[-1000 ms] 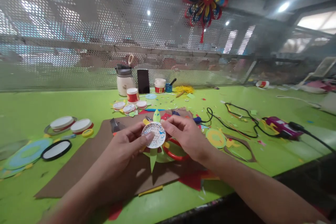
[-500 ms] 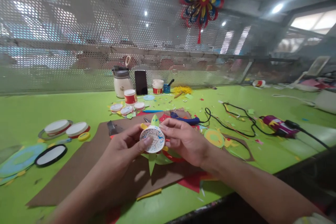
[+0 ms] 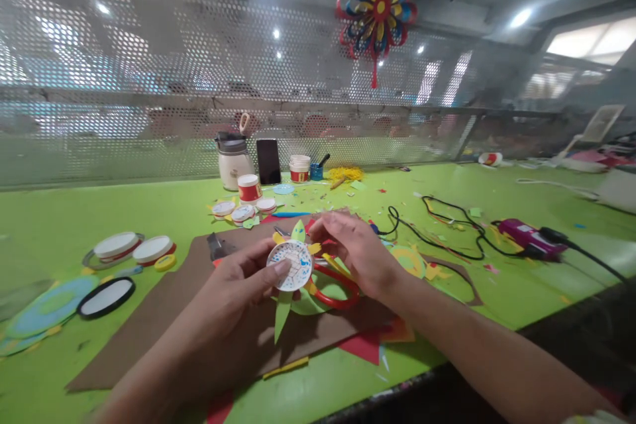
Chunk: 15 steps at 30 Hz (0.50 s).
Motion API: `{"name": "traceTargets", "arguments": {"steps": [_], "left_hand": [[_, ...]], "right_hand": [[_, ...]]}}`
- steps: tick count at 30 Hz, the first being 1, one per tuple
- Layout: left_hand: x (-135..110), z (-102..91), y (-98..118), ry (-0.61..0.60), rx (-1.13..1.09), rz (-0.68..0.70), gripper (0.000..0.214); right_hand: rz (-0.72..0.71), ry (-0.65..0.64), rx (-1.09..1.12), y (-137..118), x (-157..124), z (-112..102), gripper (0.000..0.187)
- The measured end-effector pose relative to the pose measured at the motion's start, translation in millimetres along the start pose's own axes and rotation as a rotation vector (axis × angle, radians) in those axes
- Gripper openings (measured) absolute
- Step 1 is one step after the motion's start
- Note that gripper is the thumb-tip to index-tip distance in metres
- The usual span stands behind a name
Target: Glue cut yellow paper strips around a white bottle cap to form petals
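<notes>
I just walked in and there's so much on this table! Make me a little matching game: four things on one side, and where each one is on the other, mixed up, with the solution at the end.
Things:
1. Disc
2. Phone
3. Flower
4. Cardboard

Places:
A. Hanging high up
B. Lying flat on the green table
C. Gripped by the left hand
D. Standing on end beside the jug

Right pairs: 1-C, 2-D, 3-A, 4-B.
</notes>
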<state>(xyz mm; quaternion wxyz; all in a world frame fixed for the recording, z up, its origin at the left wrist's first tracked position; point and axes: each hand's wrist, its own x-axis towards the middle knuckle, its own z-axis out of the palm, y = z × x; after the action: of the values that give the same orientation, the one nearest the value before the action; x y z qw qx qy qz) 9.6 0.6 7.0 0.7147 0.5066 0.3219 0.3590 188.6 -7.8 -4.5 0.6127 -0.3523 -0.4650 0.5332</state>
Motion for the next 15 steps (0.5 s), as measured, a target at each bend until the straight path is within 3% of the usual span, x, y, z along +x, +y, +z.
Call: {"name": "traceTargets", "arguments": {"steps": [4, 10, 15], "left_hand": [[-0.5, 1.4, 0.7, 0.056, 0.058, 0.014, 0.039], [1.7, -0.8, -0.6, 0.035, 0.140, 0.049, 0.028], [1.3, 2.9, -0.1, 0.035, 0.200, 0.056, 0.025]], "right_hand": [[-0.052, 0.003, -0.052, -4.2, 2.1, -3.0, 0.031], [0.036, -0.094, -0.160, -5.0, -4.3, 1.5, 0.025], [0.023, -0.104, -0.245, -2.5, -10.2, 8.1, 0.039]]}}
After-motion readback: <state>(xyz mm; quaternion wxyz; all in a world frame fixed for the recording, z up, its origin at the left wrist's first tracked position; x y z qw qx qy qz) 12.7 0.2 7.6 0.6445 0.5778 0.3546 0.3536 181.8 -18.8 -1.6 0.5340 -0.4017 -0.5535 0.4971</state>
